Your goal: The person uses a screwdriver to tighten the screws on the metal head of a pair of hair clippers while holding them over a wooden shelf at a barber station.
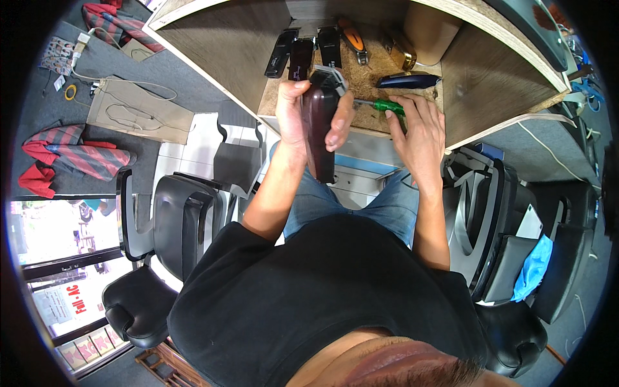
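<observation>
Clipper [320, 129], glossy dark maroon, silver-bladed, is clasped by left grip [294, 119]; right grip [420, 132] unclear.

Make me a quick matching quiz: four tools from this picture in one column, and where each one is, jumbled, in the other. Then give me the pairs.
1. Maroon hair clipper
2. Green-handled screwdriver
3. Orange-and-black trimmer
4. Dark blue clipper

A. Lying just beyond the right hand, not touched by it
B. Held in the left hand
C. Lying beside the black clippers at the back
D. Under the right hand's fingers

Pairs: 1-B, 2-D, 3-C, 4-A
</observation>
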`<action>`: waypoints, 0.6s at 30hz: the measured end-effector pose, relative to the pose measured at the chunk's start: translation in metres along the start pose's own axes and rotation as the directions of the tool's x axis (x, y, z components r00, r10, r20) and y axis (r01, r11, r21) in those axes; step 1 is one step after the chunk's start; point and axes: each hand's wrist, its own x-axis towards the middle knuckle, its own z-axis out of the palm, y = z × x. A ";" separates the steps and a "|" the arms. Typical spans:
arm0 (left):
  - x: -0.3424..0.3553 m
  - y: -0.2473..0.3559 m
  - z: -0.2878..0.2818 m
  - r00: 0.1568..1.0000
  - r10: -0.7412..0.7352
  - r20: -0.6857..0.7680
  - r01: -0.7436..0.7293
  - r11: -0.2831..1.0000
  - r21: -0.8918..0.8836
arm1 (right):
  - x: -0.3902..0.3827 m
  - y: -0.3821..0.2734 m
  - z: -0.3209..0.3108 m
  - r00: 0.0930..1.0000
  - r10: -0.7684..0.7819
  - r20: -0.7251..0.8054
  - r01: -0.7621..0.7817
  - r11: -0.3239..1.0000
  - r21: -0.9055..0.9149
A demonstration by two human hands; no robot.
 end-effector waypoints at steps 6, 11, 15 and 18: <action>0.003 -0.009 0.001 0.992 0.055 -0.113 -0.014 0.942 0.336 | 0.000 0.003 0.001 1.000 -0.023 -0.010 0.023 1.000 -0.010; 0.000 -0.012 0.001 0.965 0.134 -0.224 -0.009 0.874 0.485 | 0.000 0.003 0.001 1.000 -0.012 0.012 0.012 1.000 -0.014; -0.002 -0.012 0.004 0.952 0.162 -0.258 0.029 0.796 0.605 | 0.000 0.003 0.001 1.000 0.003 0.017 -0.002 1.000 -0.019; -0.002 -0.012 0.007 0.947 0.188 -0.260 0.029 0.758 0.652 | 0.001 0.001 -0.002 0.999 0.011 0.044 -0.010 1.000 -0.008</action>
